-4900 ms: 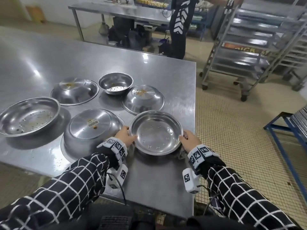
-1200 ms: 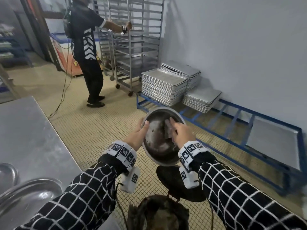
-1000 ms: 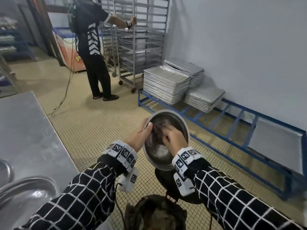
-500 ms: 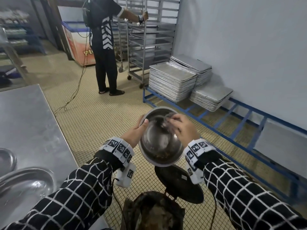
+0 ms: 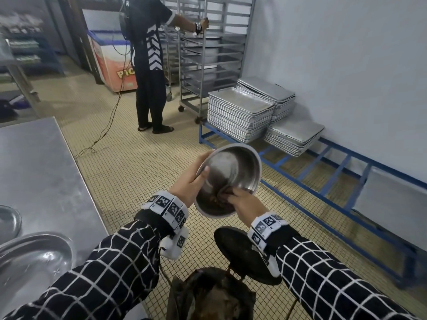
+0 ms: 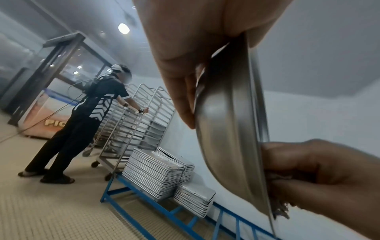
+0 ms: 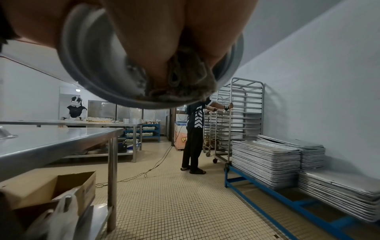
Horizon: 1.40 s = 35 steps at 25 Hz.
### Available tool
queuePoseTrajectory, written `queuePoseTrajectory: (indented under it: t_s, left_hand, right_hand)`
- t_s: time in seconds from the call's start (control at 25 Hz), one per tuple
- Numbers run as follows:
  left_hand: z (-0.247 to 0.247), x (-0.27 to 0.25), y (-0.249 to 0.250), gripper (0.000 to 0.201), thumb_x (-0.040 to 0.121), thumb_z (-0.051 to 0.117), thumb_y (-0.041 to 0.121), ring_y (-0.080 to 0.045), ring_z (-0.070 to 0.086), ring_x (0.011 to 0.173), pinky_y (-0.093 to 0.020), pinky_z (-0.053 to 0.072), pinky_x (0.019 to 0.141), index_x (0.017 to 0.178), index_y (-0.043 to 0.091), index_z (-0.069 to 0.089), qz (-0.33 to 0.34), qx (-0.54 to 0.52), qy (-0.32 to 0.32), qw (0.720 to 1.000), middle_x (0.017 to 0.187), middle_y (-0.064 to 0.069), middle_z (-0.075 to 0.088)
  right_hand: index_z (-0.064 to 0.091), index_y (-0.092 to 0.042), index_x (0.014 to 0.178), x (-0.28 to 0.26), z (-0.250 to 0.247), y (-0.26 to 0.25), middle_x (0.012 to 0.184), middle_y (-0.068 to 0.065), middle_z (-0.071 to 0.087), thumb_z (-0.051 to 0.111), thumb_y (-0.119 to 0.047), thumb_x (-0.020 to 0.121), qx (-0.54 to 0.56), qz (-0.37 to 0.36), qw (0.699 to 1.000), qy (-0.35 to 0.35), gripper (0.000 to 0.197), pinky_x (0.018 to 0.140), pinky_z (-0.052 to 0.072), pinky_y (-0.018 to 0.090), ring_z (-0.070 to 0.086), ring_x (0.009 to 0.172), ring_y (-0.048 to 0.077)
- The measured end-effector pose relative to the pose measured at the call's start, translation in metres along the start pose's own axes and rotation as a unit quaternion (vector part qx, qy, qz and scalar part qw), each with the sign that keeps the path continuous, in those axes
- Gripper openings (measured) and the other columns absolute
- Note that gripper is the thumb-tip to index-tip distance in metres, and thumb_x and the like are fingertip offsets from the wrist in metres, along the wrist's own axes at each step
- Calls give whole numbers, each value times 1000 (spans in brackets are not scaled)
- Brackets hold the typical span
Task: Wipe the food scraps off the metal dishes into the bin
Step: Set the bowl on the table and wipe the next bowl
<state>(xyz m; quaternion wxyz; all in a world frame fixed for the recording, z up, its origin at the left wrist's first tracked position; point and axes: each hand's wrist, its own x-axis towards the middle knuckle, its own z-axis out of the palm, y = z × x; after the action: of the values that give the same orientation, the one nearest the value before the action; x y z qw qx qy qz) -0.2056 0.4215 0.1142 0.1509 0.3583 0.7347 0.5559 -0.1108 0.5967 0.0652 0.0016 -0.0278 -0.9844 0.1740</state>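
Note:
A round metal dish (image 5: 233, 167) is held tilted, its low edge over the black bin (image 5: 212, 296) at my feet, whose lid (image 5: 240, 252) stands open. My left hand (image 5: 201, 175) grips the dish's left rim, thumb inside and fingers behind; the left wrist view shows the fingers (image 6: 183, 84) on the dish's back (image 6: 228, 116). My right hand (image 5: 233, 196) holds a brownish rag (image 7: 185, 81) bunched against the lower inside of the dish (image 7: 86, 65), by the rim. Brown scraps (image 5: 213, 200) lie at the bottom edge.
A steel table (image 5: 39, 172) with more metal dishes (image 5: 30, 259) is at my left. A person (image 5: 150, 65) stands ahead at a wheeled rack (image 5: 208, 54). Stacked trays (image 5: 240, 112) sit on a blue floor frame (image 5: 328, 181) along the right wall. A cardboard box (image 7: 51, 186) sits under the table.
The dish left the table and now hangs over the bin. In the last second my right hand dragged the rag from the dish's upper part down to its lower rim.

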Motion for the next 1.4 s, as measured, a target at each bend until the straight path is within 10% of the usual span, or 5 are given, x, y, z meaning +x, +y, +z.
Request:
queuePoseTrajectory:
  t_s: [0.32,0.56,0.92,1.12,1.4]
  left_hand:
    - [-2,8,-6,44,91,34,55,-19,51,122,-51,51,92,135,55,30,12,40,-21,999,139,4,47]
    - [-11,11,1,35,98,34,50,-26,71,89,-48,55,86,132,55,34,-84,-50,-18,995,104,-10,71]
    - [-10,15,7,38,98,34,51,-21,61,110,-40,50,96,135,44,35,-50,-16,-46,998,121,-1,61]
    - [-11,15,9,28,95,33,56,-20,60,107,-41,53,88,122,64,35,13,33,1,999,116,7,61]
    - [-3,10,9,37,100,32,42,-13,50,118,-46,49,93,132,59,27,44,120,39,991,135,10,49]
  right_hand:
    - [65,-12,117,-8,-12,-9,113,-7,57,52,-14,95,159,4,982,102,26,86,32,-1,50,104,6]
    - [62,-14,122,22,-45,-21,120,0,50,56,-12,92,193,60,922,331,30,101,40,23,42,107,3]
    - [70,-10,109,25,-27,-31,126,5,55,58,-4,85,34,-182,972,142,27,108,33,27,44,121,20]
    - [68,-18,116,13,-16,-16,131,-5,54,53,-1,88,82,-157,984,19,36,103,20,1,41,118,2]
    - [72,-14,106,3,-12,6,112,-3,66,59,-3,87,129,-168,977,22,26,92,43,13,57,101,-3]
